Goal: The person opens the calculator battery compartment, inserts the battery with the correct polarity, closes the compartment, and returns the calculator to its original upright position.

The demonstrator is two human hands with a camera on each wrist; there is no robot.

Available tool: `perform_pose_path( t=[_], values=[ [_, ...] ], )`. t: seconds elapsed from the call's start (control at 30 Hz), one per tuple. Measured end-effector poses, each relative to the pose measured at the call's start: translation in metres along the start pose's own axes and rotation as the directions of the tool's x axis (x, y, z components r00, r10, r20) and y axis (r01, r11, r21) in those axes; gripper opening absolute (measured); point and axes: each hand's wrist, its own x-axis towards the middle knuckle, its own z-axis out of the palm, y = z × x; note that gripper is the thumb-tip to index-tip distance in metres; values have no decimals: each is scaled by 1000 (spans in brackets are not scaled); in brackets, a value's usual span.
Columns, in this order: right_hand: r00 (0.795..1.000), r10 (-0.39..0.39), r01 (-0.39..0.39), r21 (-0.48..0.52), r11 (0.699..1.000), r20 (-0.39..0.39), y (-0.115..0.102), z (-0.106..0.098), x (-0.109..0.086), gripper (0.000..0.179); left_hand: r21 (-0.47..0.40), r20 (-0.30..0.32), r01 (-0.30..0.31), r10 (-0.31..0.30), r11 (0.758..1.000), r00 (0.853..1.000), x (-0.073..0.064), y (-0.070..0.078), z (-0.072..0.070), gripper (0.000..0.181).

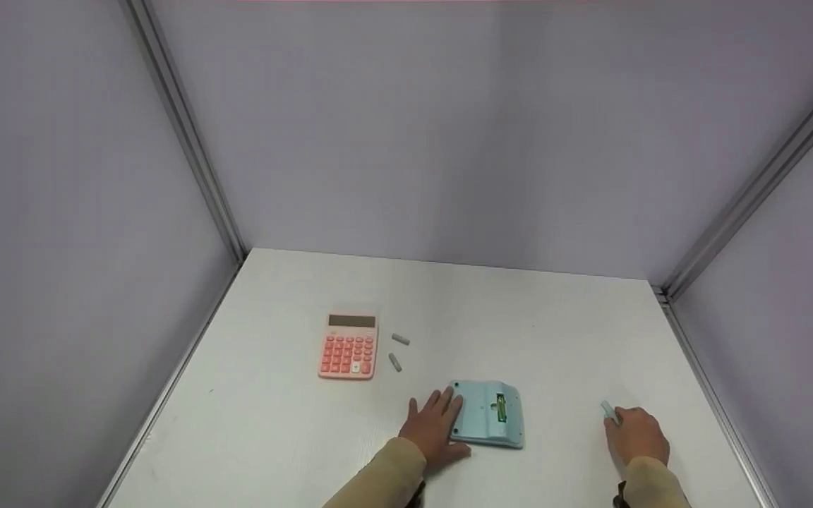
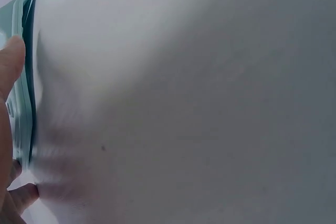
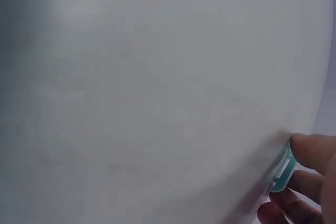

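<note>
Blue calculator (image 1: 476, 416), left hand (image 1: 432, 432) seemingly flat

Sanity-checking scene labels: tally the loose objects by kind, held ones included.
Calculators: 2 (pink rectangular plastic calculator; light-blue plastic calculator, face down)
Small grey cylinders: 2
Small light-blue plastic piece: 1
Total: 5

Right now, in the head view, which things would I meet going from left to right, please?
Pink calculator, two gray cylinders, face-down light-blue calculator, small light-blue piece pinched by the right hand.
</note>
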Motion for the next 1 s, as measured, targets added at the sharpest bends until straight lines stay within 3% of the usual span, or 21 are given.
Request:
perform_pose_path(
  t=[0.53, 0.77, 1.0],
  values=[
    [997, 33, -38, 75, 996, 65, -4, 0, -1, 43, 18, 26, 15, -16, 1000, 1000, 0, 2, 0, 97],
    [996, -6, -1, 85, 996, 87, -4, 1, 0, 52, 33, 16, 13, -13, 999, 1000, 1, 1, 2, 97],
    [976, -93, 71, 116, 991, 195, 1, -3, 4, 60, 27, 17, 15, -15, 1000, 1000, 1, 1, 2, 96]
  ],
)
